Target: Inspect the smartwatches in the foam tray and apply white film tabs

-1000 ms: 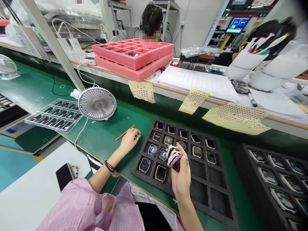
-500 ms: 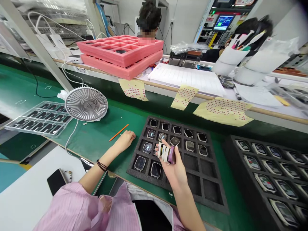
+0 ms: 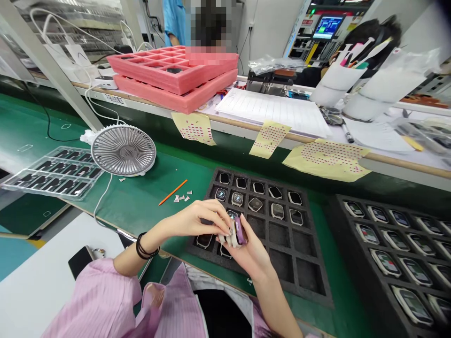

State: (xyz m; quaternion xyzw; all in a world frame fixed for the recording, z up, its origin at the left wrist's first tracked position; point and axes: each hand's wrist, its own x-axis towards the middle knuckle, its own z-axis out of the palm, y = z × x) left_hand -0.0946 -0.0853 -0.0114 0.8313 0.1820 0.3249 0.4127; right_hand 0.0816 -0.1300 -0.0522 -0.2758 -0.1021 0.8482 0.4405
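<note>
Both my hands meet over the lower left of a black foam tray (image 3: 282,234). My right hand (image 3: 250,253) is shut on a small device wrapped in white strips, with a purple side (image 3: 234,234). The fingertips of my left hand (image 3: 197,220) pinch the same device from the left. Several smartwatch bodies (image 3: 237,199) sit in the tray's upper cells. My hands hide the lower left cells. Small white scraps (image 3: 181,197) and an orange pencil (image 3: 172,192) lie on the green mat to the left of the tray.
A second black tray of watches (image 3: 387,249) stands to the right. A desk fan (image 3: 123,150) and a transparent tray (image 3: 52,173) are at left. Pink foam trays (image 3: 172,70) and papers are on the shelf ahead. A person sits beyond.
My left hand has lifted from the mat and moved right onto the device. White scraps now show where that hand lay. My right hand has lowered the device slightly.
</note>
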